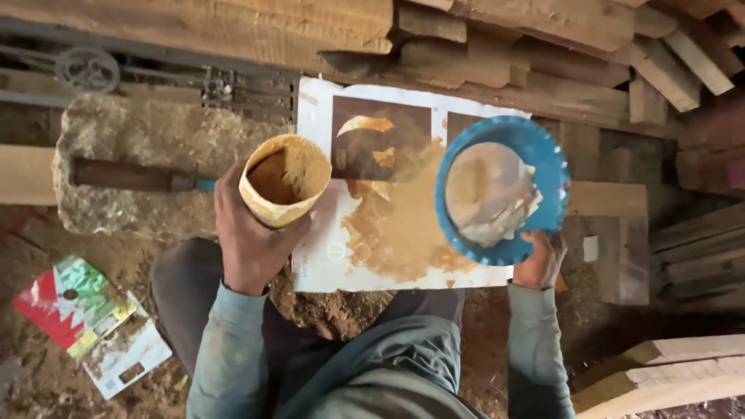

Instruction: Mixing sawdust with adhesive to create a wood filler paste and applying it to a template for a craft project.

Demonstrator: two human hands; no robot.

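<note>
My left hand (248, 233) grips a yellowish paper cup (285, 178) coated inside with brown powder, held tilted above the left edge of a white printed sheet (318, 264). In my right hand (541, 260) is a blue scallop-edged plastic bowl (535, 151), gripped by its near rim and tilted left; crumpled pale paper and dust lie inside it. A spread of brown sawdust (388, 240) covers the sheet between the two hands.
A tool with a dark wooden handle (132, 176) lies on a rough stone block (140, 140) to the left. Wooden planks (543, 31) are stacked behind and at the right. Colourful card packets (77, 306) lie on the dirt floor at lower left.
</note>
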